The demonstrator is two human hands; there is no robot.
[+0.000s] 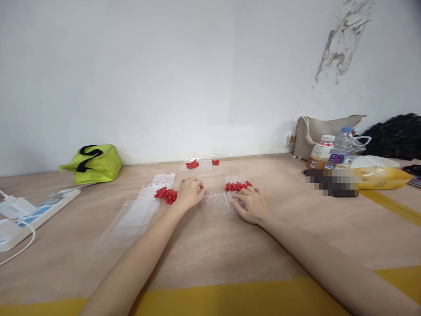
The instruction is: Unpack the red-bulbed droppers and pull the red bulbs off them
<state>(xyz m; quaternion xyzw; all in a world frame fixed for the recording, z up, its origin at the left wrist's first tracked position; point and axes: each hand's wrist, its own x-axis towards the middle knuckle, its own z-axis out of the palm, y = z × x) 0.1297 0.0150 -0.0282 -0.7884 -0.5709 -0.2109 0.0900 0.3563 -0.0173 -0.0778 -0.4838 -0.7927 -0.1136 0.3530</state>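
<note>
A row of clear thin tubes (217,206) lies side by side on the table between my hands. My left hand (190,193) is at the row's left end, its fingers curled in; anything between the fingertips is too small to make out. Beside its wrist sits a pile of red rubber bulbs (167,195). My right hand (251,205) rests over the row's right end, thumb and forefinger apart and touching the tubes. Just beyond it lie several droppers (237,183), pale tubes with red bulbs on their near ends.
Flat clear zip bags (134,219) lie on the left. More red bulbs (192,164) rest on a clear bag near the wall. A power strip (42,215) and lime-green bag (98,164) stand left; bottles (320,153), a beige bag (304,136) and yellow packet (381,177) stand right.
</note>
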